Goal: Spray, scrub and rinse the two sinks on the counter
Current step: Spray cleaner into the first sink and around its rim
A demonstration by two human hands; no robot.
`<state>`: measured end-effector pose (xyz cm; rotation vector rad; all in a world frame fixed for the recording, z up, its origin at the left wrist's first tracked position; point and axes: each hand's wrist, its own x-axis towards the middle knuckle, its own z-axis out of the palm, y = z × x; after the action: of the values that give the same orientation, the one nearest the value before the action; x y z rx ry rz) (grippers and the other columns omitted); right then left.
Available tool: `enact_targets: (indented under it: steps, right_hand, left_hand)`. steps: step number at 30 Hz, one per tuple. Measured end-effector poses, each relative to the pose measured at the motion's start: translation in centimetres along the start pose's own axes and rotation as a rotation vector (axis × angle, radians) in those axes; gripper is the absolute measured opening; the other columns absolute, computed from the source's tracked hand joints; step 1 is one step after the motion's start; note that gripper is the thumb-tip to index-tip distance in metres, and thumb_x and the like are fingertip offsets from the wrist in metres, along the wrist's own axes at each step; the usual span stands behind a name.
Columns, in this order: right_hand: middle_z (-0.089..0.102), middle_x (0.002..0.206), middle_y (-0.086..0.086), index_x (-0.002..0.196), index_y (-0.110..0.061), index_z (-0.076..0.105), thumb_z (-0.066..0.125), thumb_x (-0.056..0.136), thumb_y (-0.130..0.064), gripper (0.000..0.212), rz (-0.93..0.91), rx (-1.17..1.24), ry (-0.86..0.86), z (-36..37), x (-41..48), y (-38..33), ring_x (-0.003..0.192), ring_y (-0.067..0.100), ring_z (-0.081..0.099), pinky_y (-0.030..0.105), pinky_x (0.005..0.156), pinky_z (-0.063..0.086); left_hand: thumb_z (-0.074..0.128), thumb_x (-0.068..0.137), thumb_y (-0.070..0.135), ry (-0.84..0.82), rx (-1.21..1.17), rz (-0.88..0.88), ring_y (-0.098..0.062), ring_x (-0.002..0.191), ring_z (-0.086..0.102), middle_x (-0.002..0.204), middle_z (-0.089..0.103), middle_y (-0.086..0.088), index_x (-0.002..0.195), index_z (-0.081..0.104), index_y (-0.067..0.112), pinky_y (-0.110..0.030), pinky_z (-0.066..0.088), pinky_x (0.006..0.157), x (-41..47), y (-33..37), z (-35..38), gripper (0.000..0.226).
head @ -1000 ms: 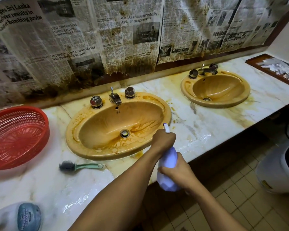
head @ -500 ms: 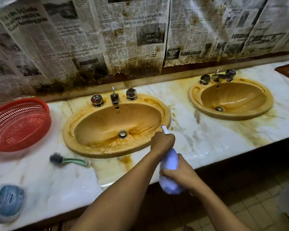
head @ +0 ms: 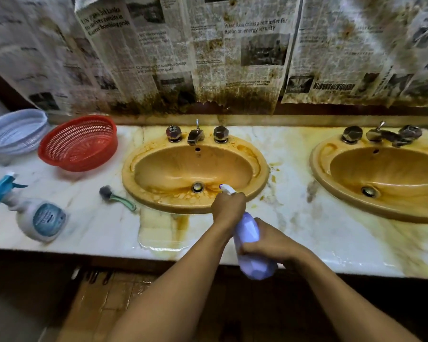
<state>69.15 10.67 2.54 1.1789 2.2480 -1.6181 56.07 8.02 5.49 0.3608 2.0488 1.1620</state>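
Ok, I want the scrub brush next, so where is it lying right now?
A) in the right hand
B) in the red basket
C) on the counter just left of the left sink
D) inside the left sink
C: the scrub brush lies flat on the counter beside the left sink, while the left hand and right hand both hold the spray bottle.

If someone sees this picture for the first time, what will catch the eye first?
The orange-stained left sink and right sink dominate the marble counter, under brown-streaked newspaper on the wall. At the left sink's front rim, the left hand and right hand grip a lilac spray bottle.
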Motion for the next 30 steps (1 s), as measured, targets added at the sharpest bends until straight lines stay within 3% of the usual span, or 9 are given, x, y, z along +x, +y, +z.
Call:
enact_targets:
  steps: [3,7,11,13,16,18,23,26,30]
  right_hand:
    - [0.065,0.103,-0.014,0.112,-0.035,0.056,0.078,0.081,-0.033,0.038,-0.056,-0.111,-0.033,-0.2,1.0,-0.8,0.091,-0.002,0.063,0.013,0.074,0.048]
    - [0.071,0.106,-0.007,0.111,-0.029,0.059,0.079,0.065,-0.043,0.052,-0.044,-0.06,-0.088,-0.7,1.9,-0.6,0.098,0.01,0.068,0.033,0.087,0.056]
    - [0.072,0.11,-0.007,0.113,-0.032,0.06,0.082,0.072,-0.036,0.046,-0.08,-0.046,-0.195,-1.5,2.7,-0.7,0.105,0.01,0.067,0.036,0.095,0.055]
    - [0.072,0.111,-0.007,0.113,-0.033,0.06,0.082,0.071,-0.038,0.047,-0.105,-0.071,-0.243,-2.1,3.2,-0.8,0.105,0.011,0.067,0.039,0.097,0.055]
    - [0.072,0.108,-0.008,0.112,-0.032,0.061,0.079,0.06,-0.048,0.058,-0.142,-0.133,-0.297,-3.1,4.2,-0.6,0.104,0.012,0.068,0.043,0.096,0.056]
    - [0.071,0.11,-0.009,0.115,-0.032,0.06,0.08,0.06,-0.05,0.06,-0.164,-0.159,-0.34,-4.0,4.5,-0.4,0.105,0.011,0.068,0.044,0.097,0.055]
    - [0.07,0.116,-0.012,0.121,-0.035,0.058,0.082,0.062,-0.052,0.065,-0.196,-0.155,-0.401,-6.6,5.2,0.2,0.109,0.008,0.065,0.038,0.098,0.054]
    - [0.069,0.116,-0.012,0.122,-0.036,0.058,0.083,0.074,-0.04,0.055,-0.223,-0.185,-0.416,-7.8,5.5,0.2,0.109,0.007,0.064,0.036,0.097,0.054]
    - [0.069,0.118,-0.016,0.127,-0.042,0.056,0.083,0.064,-0.046,0.069,-0.27,-0.209,-0.428,-8.7,6.4,0.0,0.11,0.006,0.064,0.039,0.098,0.054]
  left_hand:
    - [0.042,0.101,0.026,0.142,0.026,-0.077,-0.039,0.103,0.062,0.101,0.067,-0.013,0.103,0.062,0.004,-0.037,0.048,0.086,0.7,0.0,-0.7,0.03]
    - [0.043,0.099,0.03,0.199,-0.109,-0.136,-0.041,0.1,0.065,0.104,0.071,-0.017,0.092,0.062,0.006,-0.04,0.052,0.085,0.5,-0.4,-0.8,0.032]
    - [0.045,0.076,0.034,0.186,-0.158,-0.189,-0.041,0.105,0.065,0.11,0.071,-0.018,0.097,0.057,0.011,-0.041,0.052,0.082,0.9,-0.7,-0.6,0.034]
    - [0.046,0.084,0.029,0.258,-0.147,-0.193,-0.042,0.105,0.063,0.107,0.07,-0.019,0.091,0.059,0.01,-0.042,0.052,0.085,0.7,-0.3,-0.7,0.023]
    - [0.046,0.094,0.018,0.38,-0.139,-0.23,-0.041,0.11,0.061,0.115,0.07,-0.018,0.131,0.061,0.005,-0.038,0.052,0.09,0.5,0.1,-0.4,0.042]
    - [0.046,0.093,0.018,0.417,-0.178,-0.246,-0.041,0.111,0.061,0.118,0.07,-0.018,0.142,0.054,0.007,-0.038,0.051,0.093,0.0,0.5,0.4,0.051]
    - [0.047,0.069,0.031,0.435,-0.306,-0.266,-0.045,0.102,0.064,0.111,0.068,-0.024,0.093,0.059,0.007,-0.035,0.043,0.072,-0.1,1.9,2.5,0.036]
    - [0.05,0.089,0.022,0.536,-0.27,-0.307,-0.044,0.107,0.064,0.11,0.07,-0.023,0.101,0.065,0.002,-0.037,0.053,0.082,0.0,2.6,3.2,0.028]
    - [0.047,0.094,0.019,0.631,-0.239,-0.308,-0.043,0.108,0.062,0.113,0.07,-0.02,0.108,0.064,0.0,-0.042,0.053,0.092,0.1,3.4,3.7,0.028]
